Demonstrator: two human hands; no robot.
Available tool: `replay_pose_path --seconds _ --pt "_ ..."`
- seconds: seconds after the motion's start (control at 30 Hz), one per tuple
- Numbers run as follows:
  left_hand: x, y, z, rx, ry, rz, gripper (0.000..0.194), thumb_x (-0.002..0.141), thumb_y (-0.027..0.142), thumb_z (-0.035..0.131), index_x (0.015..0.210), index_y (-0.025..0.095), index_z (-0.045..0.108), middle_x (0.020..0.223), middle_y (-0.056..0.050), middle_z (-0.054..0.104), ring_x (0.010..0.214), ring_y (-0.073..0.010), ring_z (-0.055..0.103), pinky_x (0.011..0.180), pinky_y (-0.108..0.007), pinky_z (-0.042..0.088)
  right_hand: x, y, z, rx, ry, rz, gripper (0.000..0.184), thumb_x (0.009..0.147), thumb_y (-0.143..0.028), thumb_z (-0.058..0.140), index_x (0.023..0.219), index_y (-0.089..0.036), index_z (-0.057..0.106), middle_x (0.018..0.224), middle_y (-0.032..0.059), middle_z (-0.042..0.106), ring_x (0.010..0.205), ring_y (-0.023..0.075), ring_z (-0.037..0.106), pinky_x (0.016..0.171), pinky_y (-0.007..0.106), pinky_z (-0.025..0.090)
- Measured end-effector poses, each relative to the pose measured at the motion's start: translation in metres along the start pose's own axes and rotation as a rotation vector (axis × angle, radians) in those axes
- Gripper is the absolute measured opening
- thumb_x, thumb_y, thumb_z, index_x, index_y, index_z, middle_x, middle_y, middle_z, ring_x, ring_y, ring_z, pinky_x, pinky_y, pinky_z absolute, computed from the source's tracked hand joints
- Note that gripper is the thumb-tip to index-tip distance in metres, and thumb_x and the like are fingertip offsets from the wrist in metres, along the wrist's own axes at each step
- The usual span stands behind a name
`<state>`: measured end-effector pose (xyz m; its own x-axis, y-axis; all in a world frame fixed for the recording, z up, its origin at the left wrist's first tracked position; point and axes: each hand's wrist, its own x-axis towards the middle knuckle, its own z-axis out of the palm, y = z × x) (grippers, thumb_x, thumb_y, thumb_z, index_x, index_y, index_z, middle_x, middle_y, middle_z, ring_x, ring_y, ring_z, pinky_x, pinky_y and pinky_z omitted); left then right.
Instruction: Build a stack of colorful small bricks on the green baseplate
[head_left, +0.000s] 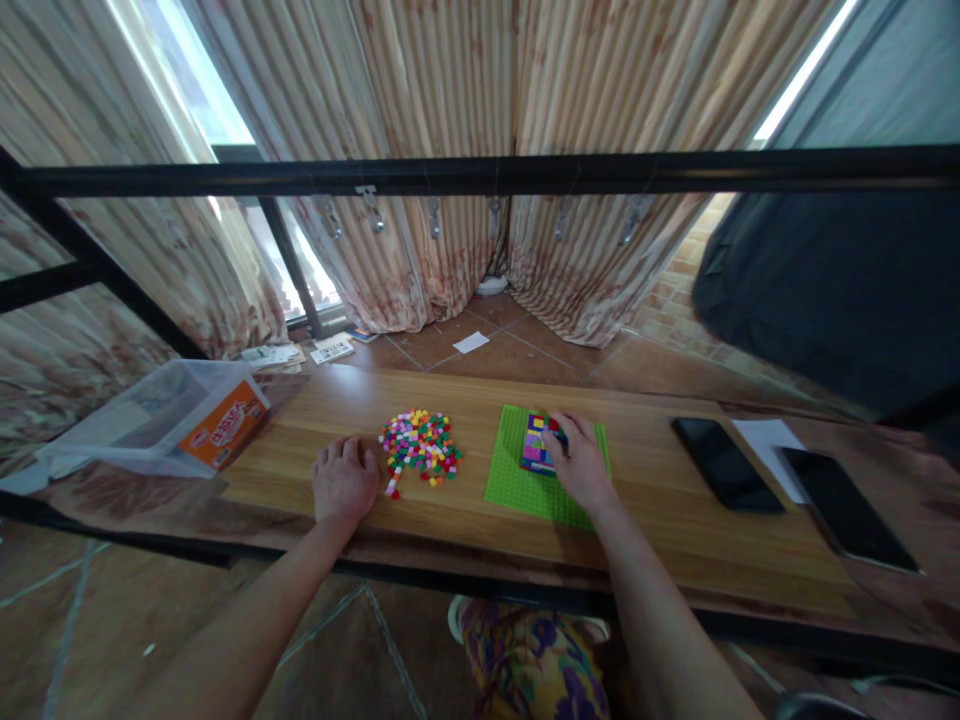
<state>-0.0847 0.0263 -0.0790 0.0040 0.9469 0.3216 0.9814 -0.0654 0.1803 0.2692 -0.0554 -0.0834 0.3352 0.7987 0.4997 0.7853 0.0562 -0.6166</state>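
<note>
My left hand (345, 482) rests palm down on the wooden board, its fingers loosely bent and thumb apart, with nothing visible in it. Right beside it lies a loose pile of small toy bricks (421, 446) in many colours. Over a green studded baseplate (510, 480), my right hand (583, 462) is closed, thumb and fingers pinched together at a block of coloured bricks (535, 440). This block has a blue edge, with pink, yellow and red pieces on top. Whatever the fingertips hold is too small and too covered to make out.
The wooden board (300, 420) carries all this. At the left stands a clear plastic box (161, 410) with an orange label. One black phone (724, 465) lies on the board's right, another phone (844, 508) and white paper (769, 445) beyond. A black bar (480, 173) crosses ahead.
</note>
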Motion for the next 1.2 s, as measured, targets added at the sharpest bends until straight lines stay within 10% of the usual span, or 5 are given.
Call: replay_pose_path --seconds 0.33,0.53,0.77,1.2 --pt "-0.003 0.009 -0.007 0.014 -0.003 -0.027 0.041 0.093 0.03 0.042 0.119 0.01 0.066 0.125 -0.02 0.065 0.116 -0.0349 0.057 0.1 -0.048 0.044 -0.009 0.01 -0.017 0.007 -0.162 -0.109 0.045 0.097 -0.047 0.046 0.131 -0.023 0.063 0.133 0.0149 0.057 0.121 0.0289 0.056 0.103 0.049 0.047" --pt "-0.005 0.009 -0.005 -0.01 -0.002 -0.038 0.039 0.093 0.029 0.043 0.119 0.01 0.066 0.125 -0.019 0.065 0.118 -0.0342 0.056 0.101 -0.047 0.043 -0.015 -0.036 -0.02 -0.135 0.047 -0.176 0.038 0.096 -0.043 0.051 0.12 -0.02 0.07 0.125 0.0162 0.063 0.116 0.0322 0.056 0.102 0.055 0.043" --pt "-0.006 0.006 0.001 -0.033 0.02 -0.031 0.037 0.093 0.029 0.045 0.117 0.012 0.066 0.123 -0.017 0.066 0.116 -0.0333 0.056 0.1 -0.046 0.042 -0.049 -0.103 0.03 0.092 -0.287 -0.357 0.028 0.1 -0.026 0.048 0.104 -0.025 0.076 0.099 0.0077 0.071 0.093 0.0221 0.062 0.085 0.036 0.051" --pt "-0.007 0.009 -0.002 -0.015 0.009 -0.048 0.035 0.093 0.028 0.046 0.118 0.014 0.066 0.125 -0.015 0.066 0.118 -0.0322 0.057 0.101 -0.045 0.043 -0.047 -0.116 0.066 -0.105 -0.435 -0.205 0.023 0.096 -0.016 0.053 0.088 -0.022 0.074 0.094 0.008 0.069 0.095 0.0228 0.062 0.088 0.033 0.048"
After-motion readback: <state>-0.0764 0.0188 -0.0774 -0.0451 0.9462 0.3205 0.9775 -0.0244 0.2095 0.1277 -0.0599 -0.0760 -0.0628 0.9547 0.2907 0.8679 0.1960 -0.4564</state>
